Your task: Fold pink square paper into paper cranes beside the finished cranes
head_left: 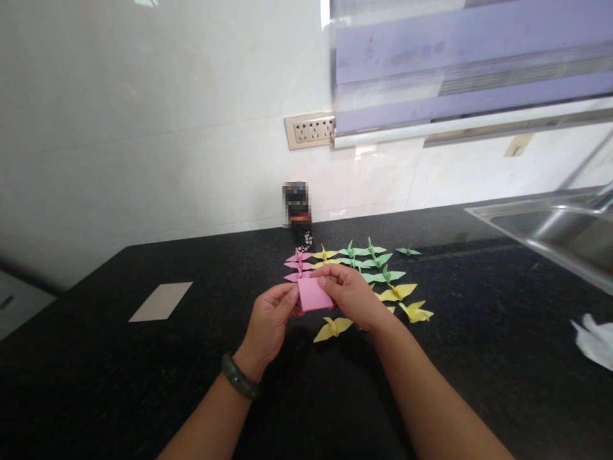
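Both hands hold a small folded pink paper (312, 294) above a black countertop (143, 383). My left hand (269, 322) pinches its left edge; a green bangle sits on that wrist. My right hand (348, 294) grips the paper's top and right side with closed fingers. Just beyond the hands lie finished paper cranes: pink ones (297, 265), green ones (371, 257) and yellow ones (400, 292), with one yellow crane (332, 328) right below the pink paper.
A pale sheet of paper (161, 301) lies on the counter to the left. A small dark container (297, 204) stands by the wall under a socket strip (310, 130). A steel sink (550, 230) is at right, with crumpled white paper (595, 342) near it.
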`<control>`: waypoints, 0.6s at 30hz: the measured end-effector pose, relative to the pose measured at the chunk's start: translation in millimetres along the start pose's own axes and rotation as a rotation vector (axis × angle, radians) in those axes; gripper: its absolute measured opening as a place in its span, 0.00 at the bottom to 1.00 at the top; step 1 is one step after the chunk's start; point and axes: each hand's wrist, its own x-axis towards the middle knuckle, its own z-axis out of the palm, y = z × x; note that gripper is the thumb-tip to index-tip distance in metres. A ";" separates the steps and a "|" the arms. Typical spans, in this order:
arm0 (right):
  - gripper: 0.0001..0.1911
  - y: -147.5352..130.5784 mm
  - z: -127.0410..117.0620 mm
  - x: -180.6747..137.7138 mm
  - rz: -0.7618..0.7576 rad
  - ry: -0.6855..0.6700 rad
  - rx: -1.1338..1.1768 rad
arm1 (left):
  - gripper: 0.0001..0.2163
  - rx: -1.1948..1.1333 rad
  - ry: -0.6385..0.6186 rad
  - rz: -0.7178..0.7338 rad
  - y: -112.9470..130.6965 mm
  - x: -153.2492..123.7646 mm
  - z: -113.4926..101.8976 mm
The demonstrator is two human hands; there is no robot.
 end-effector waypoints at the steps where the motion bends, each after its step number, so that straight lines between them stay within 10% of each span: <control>1: 0.09 0.0 -0.3 0.2 -0.001 -0.001 -0.010 | 0.09 -0.001 -0.005 0.002 0.0 -0.1 0.0; 18: 0.11 -2.9 3.7 -1.7 0.035 -0.109 -0.060 | 0.11 0.040 0.071 0.008 2.6 0.2 -0.7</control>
